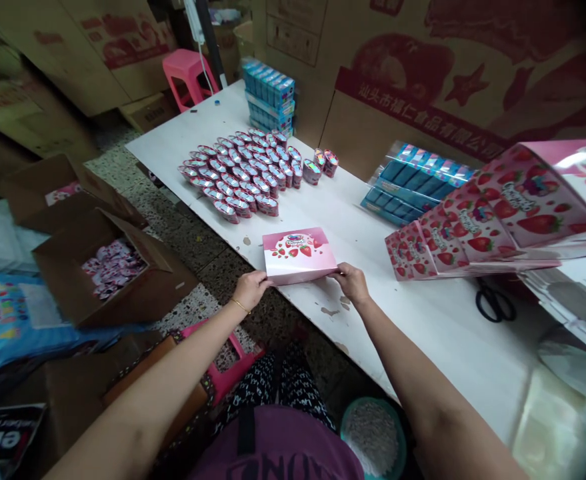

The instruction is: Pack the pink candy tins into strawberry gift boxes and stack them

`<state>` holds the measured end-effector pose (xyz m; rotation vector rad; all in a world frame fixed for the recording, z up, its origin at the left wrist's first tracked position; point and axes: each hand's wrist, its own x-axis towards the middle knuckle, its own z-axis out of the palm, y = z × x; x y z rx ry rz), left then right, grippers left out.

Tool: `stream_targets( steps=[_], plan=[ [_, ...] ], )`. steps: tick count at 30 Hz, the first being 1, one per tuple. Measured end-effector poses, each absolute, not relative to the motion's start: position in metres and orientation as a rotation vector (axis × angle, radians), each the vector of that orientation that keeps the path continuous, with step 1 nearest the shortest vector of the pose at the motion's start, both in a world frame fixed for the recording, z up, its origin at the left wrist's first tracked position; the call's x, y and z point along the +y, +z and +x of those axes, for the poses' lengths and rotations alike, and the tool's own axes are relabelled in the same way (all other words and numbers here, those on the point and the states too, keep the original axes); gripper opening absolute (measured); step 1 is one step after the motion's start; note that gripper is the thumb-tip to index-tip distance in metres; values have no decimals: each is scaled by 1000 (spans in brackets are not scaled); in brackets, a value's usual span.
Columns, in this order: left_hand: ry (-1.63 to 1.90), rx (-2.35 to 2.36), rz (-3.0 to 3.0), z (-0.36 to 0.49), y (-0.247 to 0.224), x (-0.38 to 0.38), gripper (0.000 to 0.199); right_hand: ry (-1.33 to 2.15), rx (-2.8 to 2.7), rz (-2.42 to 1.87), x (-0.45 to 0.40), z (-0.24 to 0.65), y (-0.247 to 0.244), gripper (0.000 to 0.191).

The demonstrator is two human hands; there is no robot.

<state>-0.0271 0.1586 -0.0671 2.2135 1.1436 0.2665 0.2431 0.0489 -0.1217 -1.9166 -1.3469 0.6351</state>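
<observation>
A pink and white box (300,253) with printed strawberries lies flat near the front edge of the white table. My left hand (251,290) pinches its near left corner, thumb and fingers closed on it. At the near right corner my right hand (351,282) grips the same box. The box looks closed, and its far side is hidden. Beyond it stand rows of small red and white packs (245,170) with shiny tops, packed close together. A couple of similar packs (330,163) stand apart to their right.
Stacked strawberry boxes (473,217) lean at the right, beside black scissors (495,303). Blue packs stand in wrapped stacks (270,97) at the back and right (417,180). A cardboard carton (140,293) of small wrapped pieces sits left, below the white table (373,233). A pink stool (187,73) stands behind.
</observation>
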Motion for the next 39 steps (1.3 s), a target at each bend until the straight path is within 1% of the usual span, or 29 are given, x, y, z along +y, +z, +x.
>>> stream_targets(
  steps=[7, 13, 15, 16, 17, 18, 19, 20, 22, 23, 24, 25, 27, 31, 33, 36, 37, 39],
  plan=[
    [331, 1126, 2133, -23, -71, 158, 9, 685, -1269, -1915, 51, 246, -125, 24],
    [344, 983, 2207, -29, -86, 160, 9, 642, -1360, -1935, 47, 247, -124, 24],
    [322, 953, 2250, -33, -91, 159, 7, 527, -1404, -1973, 44, 244, -115, 25],
    [320, 966, 2262, -34, -92, 157, 6, 419, -1437, -1996, 43, 240, -109, 30],
    [338, 1008, 2268, -34, -92, 155, 6, 301, -1494, -2009, 43, 235, -102, 39],
    [381, 1074, 2273, -33, -91, 153, 9, 194, -1585, -2008, 44, 230, -94, 49],
    [442, 1160, 2284, -32, -88, 150, 18, 121, -1714, -1990, 47, 223, -87, 58],
    [508, 1247, 2304, -29, -85, 148, 32, 88, -1865, -1959, 51, 217, -81, 62],
    [576, 1327, 2402, -22, -76, 146, 63, 90, -2142, -1888, 62, 207, -75, 61],
    [547, 1287, 2482, -17, -72, 146, 73, 87, -2226, -1872, 67, 204, -74, 59],
    [478, 1207, 2565, -12, -69, 147, 78, 75, -2266, -1875, 72, 202, -76, 56],
    [393, 1115, 2634, -7, -68, 149, 78, 63, -2280, -1889, 75, 201, -78, 53],
    [256, 984, 2716, 1, -70, 151, 71, 49, -2277, -1919, 78, 200, -87, 50],
    [152, 1016, 2746, 6, -88, 146, 60, 79, -2272, -1915, 70, 199, -105, 53],
    [128, 1058, 2720, 5, -94, 142, 60, 132, -2252, -1915, 66, 197, -111, 56],
    [114, 1028, 2599, 2, -94, 141, 65, 345, -2204, -1871, 66, 199, -110, 58],
    [118, 996, 2519, 1, -94, 143, 65, 478, -2135, -1840, 68, 202, -108, 57],
    [179, 1006, 2274, 1, -94, 151, 56, 717, -1872, -1821, 74, 207, -104, 55]
  ],
)
